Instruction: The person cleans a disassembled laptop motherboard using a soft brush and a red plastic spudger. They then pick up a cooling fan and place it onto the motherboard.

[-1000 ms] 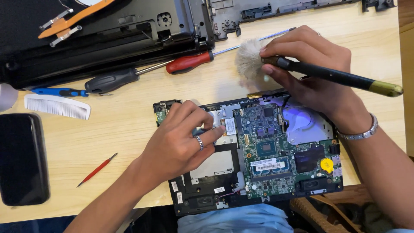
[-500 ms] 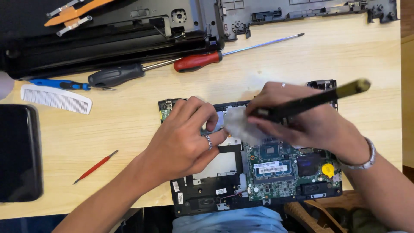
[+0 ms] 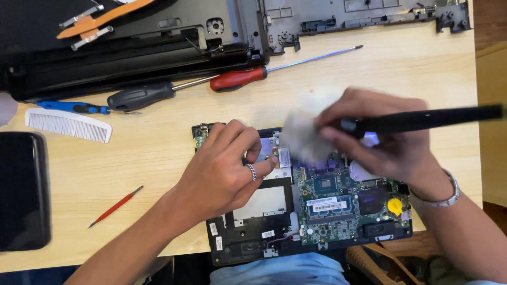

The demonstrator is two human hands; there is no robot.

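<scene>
A green laptop motherboard (image 3: 338, 211) in its black frame lies on the wooden table (image 3: 158, 158) near the front edge. My left hand (image 3: 222, 169), with a ring on one finger, presses on the board's upper left part. My right hand (image 3: 385, 142) grips a black-handled brush (image 3: 422, 119). Its soft white bristles (image 3: 303, 134), blurred, rest over the board's upper middle. The handle points right. A silver bracelet (image 3: 438, 198) circles my right wrist.
Behind the board lie a red-handled screwdriver (image 3: 237, 79), a black-handled screwdriver (image 3: 140, 96) and a small blue tool (image 3: 74, 107). A white comb (image 3: 68, 125) and a black phone (image 3: 21, 190) sit at left, a thin red stick (image 3: 115, 207) nearer. Black laptop case parts (image 3: 158, 37) line the back.
My right hand brought the brush from behind the board down onto it, then swept it toward the upper middle. The handle swung level. My left hand stayed on the board.
</scene>
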